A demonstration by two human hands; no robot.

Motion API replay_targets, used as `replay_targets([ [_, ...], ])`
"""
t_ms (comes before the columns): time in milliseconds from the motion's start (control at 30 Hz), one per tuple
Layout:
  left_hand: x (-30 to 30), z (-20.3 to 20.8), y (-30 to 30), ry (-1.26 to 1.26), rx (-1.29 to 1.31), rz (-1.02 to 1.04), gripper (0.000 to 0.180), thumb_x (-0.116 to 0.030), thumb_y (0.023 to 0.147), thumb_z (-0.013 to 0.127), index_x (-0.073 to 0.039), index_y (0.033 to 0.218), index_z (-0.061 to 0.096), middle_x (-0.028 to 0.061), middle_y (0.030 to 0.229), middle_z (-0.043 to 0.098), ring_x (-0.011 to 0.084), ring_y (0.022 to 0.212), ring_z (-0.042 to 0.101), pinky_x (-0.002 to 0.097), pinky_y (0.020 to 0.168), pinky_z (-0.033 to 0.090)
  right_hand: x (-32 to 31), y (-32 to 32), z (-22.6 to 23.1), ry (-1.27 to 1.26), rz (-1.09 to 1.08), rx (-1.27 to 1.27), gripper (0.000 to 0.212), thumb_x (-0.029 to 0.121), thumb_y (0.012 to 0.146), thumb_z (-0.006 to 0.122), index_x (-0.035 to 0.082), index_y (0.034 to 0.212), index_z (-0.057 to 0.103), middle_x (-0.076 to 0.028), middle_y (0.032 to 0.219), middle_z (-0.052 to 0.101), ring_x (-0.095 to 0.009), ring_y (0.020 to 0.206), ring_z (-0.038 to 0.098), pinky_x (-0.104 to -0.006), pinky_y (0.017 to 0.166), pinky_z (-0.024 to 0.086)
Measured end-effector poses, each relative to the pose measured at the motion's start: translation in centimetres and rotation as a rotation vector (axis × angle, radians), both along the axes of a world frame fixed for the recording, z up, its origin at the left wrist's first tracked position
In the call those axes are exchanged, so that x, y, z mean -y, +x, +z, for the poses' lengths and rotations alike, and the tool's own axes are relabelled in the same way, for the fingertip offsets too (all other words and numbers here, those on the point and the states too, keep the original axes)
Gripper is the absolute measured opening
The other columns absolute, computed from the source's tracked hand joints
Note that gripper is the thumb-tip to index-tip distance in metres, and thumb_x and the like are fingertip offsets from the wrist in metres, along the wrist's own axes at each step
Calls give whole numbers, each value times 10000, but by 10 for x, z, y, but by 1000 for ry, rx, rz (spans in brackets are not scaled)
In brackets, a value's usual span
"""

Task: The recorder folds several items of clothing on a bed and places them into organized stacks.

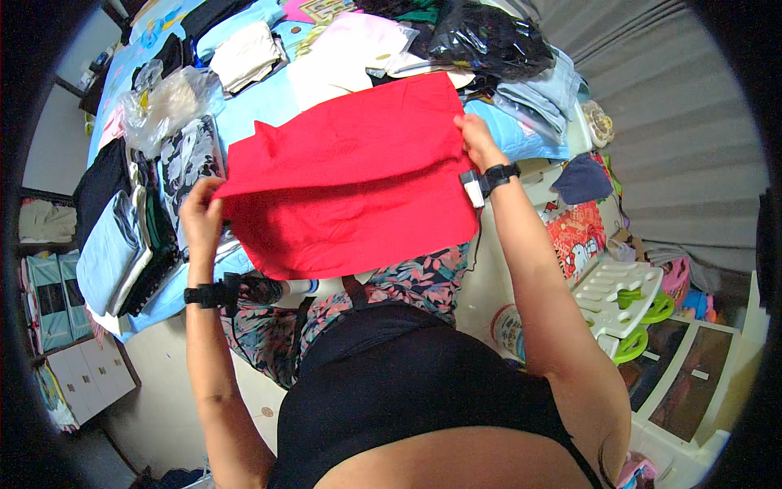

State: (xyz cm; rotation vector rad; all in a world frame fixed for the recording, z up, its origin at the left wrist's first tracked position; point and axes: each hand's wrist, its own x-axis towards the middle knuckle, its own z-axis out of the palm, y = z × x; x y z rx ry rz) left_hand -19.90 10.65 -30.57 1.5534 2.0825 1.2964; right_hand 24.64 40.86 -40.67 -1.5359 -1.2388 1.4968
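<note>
Nearest the camera: wearer's black top (399, 383), filling lower centre. Beyond it, a red cloth (350, 163) was held spread above the lap and the bed's near edge, a crosswise fold sagging through its middle and shadow beneath the fold. Left hand (201, 213) gripped the cloth's left edge, thumb on top; right hand (477, 138) pinched its right edge, farther from the body. Both wrists wore black straps, the right one carrying a small white device (472, 189). Floral trousers (423, 281) showed just under the cloth's lower edge.

Bed (265, 106) behind, light blue cover, loaded with clothes. Left side: light blue folded garment (110, 240), black-and-white patterned garment (192, 151) near the left hand, clear plastic bag (167, 106). Far side: cream folded garment (247, 57), black items in clear plastic (497, 41). Right: folded pale denim (544, 90).

Farther right: dark blue fabric piece (582, 181), red printed bag (574, 232), white slotted plastic piece (615, 289) with green parts, drawer unit (688, 371), grey curtain (668, 122). Far left: white drawers (85, 376).
</note>
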Motion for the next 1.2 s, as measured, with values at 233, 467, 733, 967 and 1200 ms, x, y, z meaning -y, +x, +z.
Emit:
replay_targets([
  [233, 2, 45, 23, 69, -273, -20, 278, 122, 711, 580, -28, 937, 644, 65, 762, 638, 142, 653, 590, 257, 618, 473, -29, 28, 51, 175, -127, -163, 182, 184, 960, 543, 42, 1052, 608, -60, 918, 675, -154, 789, 649, -313, 668, 520],
  [467, 55, 24, 68, -154, -637, -456, 313, -17, 718, 654, -121, 1012, 684, 84, 691, 560, 292, 597, 588, 397, 527, 488, 34, 88, 82, -31, 173, -114, 297, 249, 889, 673, 6, 1058, 650, -60, 936, 690, -131, 758, 649, -265, 642, 504],
  [733, 74, -12, 88, -634, -544, -699, 184, -177, 768, 678, -89, 930, 673, 169, 684, 615, 376, 688, 617, 478, 592, 481, 78, 138, 21, -120, 158, -40, 254, 167, 872, 682, -8, 1056, 683, -67, 989, 702, -133, 825, 661, -274, 752, 517],
  [967, 54, -21, 95, -837, -325, -783, 228, -192, 787, 683, -105, 997, 694, 178, 807, 657, 362, 775, 642, 447, 685, 510, 90, 142, -14, -230, 159, -241, 335, 179, 863, 682, 13, 1149, 629, -66, 1084, 674, -147, 940, 646, -296, 835, 515],
  [1200, -10, 4, 120, -597, -355, -718, 237, -201, 836, 658, -45, 1014, 677, 182, 897, 656, 361, 789, 633, 440, 722, 512, 95, 115, 7, -70, 6, -347, 355, 181, 859, 682, 19, 1171, 629, -67, 1104, 671, -173, 957, 645, -313, 854, 503],
])
